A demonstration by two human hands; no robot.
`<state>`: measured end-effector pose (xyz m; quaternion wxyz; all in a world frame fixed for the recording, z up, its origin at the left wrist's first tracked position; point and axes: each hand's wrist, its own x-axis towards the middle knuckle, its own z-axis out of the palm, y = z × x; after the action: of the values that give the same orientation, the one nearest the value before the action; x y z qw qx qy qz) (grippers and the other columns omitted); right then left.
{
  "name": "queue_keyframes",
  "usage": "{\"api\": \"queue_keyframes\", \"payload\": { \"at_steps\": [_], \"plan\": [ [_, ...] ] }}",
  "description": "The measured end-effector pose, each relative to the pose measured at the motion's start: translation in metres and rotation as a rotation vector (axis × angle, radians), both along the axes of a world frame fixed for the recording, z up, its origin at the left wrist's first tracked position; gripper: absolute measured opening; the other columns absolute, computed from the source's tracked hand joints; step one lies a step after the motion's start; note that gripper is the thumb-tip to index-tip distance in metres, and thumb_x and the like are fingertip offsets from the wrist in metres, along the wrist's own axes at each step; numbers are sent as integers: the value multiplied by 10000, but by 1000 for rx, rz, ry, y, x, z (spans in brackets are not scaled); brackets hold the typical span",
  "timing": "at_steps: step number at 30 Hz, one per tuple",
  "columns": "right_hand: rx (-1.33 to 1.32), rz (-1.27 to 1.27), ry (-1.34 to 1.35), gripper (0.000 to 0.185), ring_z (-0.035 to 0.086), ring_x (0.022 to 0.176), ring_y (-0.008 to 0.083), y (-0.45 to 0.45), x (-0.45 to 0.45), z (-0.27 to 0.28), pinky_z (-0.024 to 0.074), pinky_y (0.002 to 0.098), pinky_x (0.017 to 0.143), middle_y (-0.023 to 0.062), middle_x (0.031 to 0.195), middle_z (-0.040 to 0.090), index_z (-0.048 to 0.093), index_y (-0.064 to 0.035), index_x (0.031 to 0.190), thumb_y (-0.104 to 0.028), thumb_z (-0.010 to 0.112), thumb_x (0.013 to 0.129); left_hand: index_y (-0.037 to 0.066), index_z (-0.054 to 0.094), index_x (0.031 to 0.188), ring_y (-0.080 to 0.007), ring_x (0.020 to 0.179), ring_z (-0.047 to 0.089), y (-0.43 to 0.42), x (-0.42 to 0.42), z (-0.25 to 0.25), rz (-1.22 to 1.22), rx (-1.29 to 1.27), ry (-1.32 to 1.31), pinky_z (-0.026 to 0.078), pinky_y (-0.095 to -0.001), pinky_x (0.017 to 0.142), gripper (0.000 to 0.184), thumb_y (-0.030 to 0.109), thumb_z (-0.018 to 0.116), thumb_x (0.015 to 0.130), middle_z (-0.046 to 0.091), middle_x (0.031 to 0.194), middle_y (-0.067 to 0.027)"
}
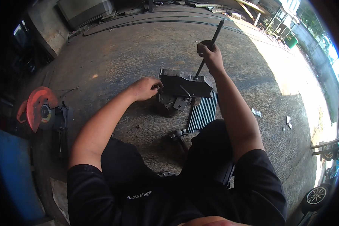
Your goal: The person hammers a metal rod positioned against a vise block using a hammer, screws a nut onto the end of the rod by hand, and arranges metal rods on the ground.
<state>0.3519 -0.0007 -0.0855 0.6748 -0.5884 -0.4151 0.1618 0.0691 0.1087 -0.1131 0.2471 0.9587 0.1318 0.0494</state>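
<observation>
My right hand (211, 56) is wrapped around a long dark metal rod (217, 32). The rod slants down to the left, and its lower end meets the top edge of a dark metal bracket (182, 84). At the bracket's left end, my left hand (144, 89) has its fingers curled against the edge, gripping it; the fingertips are partly hidden. Below the bracket sits a smaller metal plate with a hole (181, 103), on a dark support mostly out of sight. Between my knees lies a hammer (178, 134), its handle partly in shadow.
Thin greenish rods (203, 115) lie side by side right of the support. A red cut-off saw (41, 109) stands on the left. Long bars (154, 21) stretch across the floor at the back. A wheel (315, 196) shows at lower right.
</observation>
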Motion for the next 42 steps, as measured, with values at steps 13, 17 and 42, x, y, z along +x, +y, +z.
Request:
{"api": "queue_keyframes", "payload": {
  "at_steps": [13,17,42],
  "plan": [
    [144,95,283,319,456,492,113,9,-4,36,372,302,477,-27,564,491,565,-58,748,-314,571,938,73,626,1136,-227,971,623,-10,24,10,7,-145,-8,480,-355,888,287,93,566,856,659,1005,-98],
    [-57,-163,37,445,474,504,152,25,-12,37,388,341,517,43,528,492,549,-16,645,-376,570,905,73,590,1198,-165,929,612,-27,54,42,83,-254,-290,474,-318,856,307,143,571,901,649,952,-67],
    [4,-264,-544,268,645,863,365,30,-1,28,497,428,729,197,891,673,636,-16,950,-244,663,811,1,628,903,-326,837,683,-47,207,120,363,-203,-710,511,-420,803,426,372,433,984,708,780,-117]
  ]
}}
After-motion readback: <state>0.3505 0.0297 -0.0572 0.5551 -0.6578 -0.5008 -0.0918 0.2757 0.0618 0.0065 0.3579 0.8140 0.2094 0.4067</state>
